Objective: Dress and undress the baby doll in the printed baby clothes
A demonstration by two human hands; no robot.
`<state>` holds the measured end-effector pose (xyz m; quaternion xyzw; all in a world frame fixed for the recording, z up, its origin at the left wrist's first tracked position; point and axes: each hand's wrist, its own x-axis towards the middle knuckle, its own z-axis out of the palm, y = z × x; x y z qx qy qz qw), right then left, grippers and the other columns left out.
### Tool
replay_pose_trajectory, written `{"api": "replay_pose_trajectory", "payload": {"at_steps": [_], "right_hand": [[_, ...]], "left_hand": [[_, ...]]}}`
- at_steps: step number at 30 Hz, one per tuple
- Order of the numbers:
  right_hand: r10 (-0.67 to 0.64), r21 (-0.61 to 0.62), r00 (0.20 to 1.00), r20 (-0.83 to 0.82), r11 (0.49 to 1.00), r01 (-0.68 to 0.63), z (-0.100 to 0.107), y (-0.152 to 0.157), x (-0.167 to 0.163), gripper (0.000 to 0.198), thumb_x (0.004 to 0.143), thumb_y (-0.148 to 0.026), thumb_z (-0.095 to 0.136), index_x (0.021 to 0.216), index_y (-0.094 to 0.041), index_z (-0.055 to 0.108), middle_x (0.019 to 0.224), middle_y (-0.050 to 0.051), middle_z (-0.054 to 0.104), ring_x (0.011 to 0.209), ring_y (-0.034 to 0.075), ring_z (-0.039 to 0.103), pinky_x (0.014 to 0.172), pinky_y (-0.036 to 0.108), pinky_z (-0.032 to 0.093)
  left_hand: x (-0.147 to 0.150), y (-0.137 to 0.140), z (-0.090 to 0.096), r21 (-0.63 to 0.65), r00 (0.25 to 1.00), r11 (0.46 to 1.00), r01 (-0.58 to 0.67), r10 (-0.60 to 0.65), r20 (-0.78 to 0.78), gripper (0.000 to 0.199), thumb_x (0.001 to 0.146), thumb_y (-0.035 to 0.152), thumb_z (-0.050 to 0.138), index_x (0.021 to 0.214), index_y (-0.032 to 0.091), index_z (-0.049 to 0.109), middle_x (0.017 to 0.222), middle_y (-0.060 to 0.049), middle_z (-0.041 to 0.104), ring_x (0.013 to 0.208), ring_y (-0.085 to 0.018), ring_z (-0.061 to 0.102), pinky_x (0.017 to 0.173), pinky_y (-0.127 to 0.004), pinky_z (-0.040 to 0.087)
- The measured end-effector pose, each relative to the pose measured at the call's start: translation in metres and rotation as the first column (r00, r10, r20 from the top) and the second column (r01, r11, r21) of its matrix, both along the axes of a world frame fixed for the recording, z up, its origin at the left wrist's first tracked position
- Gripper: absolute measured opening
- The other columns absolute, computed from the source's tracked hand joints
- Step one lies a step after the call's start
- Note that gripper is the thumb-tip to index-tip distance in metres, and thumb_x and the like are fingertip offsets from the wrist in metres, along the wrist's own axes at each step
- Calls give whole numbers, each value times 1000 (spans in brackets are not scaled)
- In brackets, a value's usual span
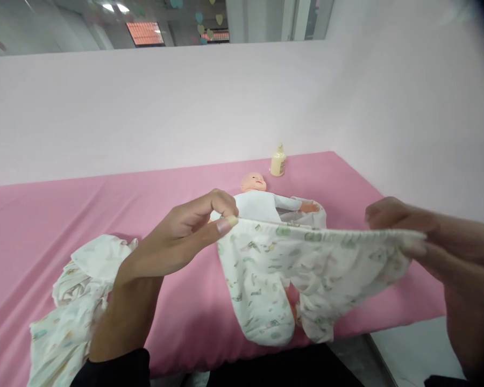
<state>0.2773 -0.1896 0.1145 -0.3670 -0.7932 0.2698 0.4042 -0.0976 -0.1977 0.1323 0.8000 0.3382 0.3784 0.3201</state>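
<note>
Stretched between my two hands is a pair of white baby pants (274, 263) with a small green print. My left hand (185, 231) pinches one end of the elastic waistband between thumb and fingers. At the other end, my right hand (435, 242), somewhat blurred, grips the waistband too. Behind the pants a baby doll (253, 183) lies on its back in a white top (258, 205), one arm out to the right. The pants hide most of the doll's lower body; a bit of skin-coloured leg shows between the pant legs.
Pink cloth (177, 312) covers the table, which meets white walls at the back and right. A pump bottle (278, 161) of pale yellow liquid stands behind the doll. Crumpled printed baby clothes (76, 301) lie at the left, beside my left forearm.
</note>
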Motion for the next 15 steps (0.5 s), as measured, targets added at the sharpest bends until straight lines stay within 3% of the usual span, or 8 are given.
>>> {"api": "replay_pose_trajectory", "payload": {"at_steps": [3, 6, 8, 11, 13, 15], "right_hand": [[-170, 21, 984, 44, 985, 170, 8, 2, -11, 18, 95, -44, 58, 92, -29, 67, 84, 3, 65, 70, 20, 60, 54, 32, 49], [-304, 41, 952, 36, 952, 303, 14, -3, -28, 20, 97, -44, 58, 87, -27, 64, 69, 0, 57, 59, 15, 52, 47, 28, 42], [-264, -20, 962, -65, 965, 263, 19, -11, -44, 22, 99, -40, 56, 83, -26, 61, 66, -1, 56, 57, 14, 52, 48, 27, 44], [-78, -74, 975, -208, 995, 64, 21, -23, -69, 10, 95, -38, 63, 95, -28, 61, 80, -1, 63, 69, 15, 61, 58, 27, 53], [35, -53, 962, -271, 997, -51, 17, -26, -80, 30, 84, -35, 77, 107, -30, 58, 94, -1, 64, 81, 17, 64, 66, 30, 56], [64, -19, 944, -325, 997, -74, 10, -23, -83, 45, 77, -27, 83, 110, -32, 53, 101, -1, 64, 88, 19, 64, 71, 32, 58]], "left_hand": [[25, 0, 8, -19, 981, 983, -183, 184, 64, 20, 98, 32, 54, 84, 18, 58, 71, -1, 54, 60, -9, 46, 52, -22, 39], [56, -1, 16, -38, 956, 961, -274, 277, 102, 23, 98, 35, 55, 83, 18, 58, 63, 2, 50, 51, -7, 41, 45, -20, 34], [76, -2, 20, -51, 949, 960, -274, 278, 148, 22, 98, 37, 54, 88, 19, 58, 63, 3, 51, 48, -6, 42, 43, -20, 35], [102, -3, 23, -16, 949, 970, -242, 240, 205, 20, 98, 38, 55, 91, 19, 57, 65, 3, 54, 49, -6, 47, 44, -20, 39], [114, -4, 26, 35, 951, 974, -223, 209, 227, 17, 97, 35, 57, 89, 20, 57, 69, 3, 57, 55, -7, 51, 50, -21, 44], [122, -6, 28, 72, 955, 980, -188, 165, 246, 15, 97, 32, 58, 88, 20, 58, 77, 1, 60, 65, -8, 56, 58, -22, 50]]}}
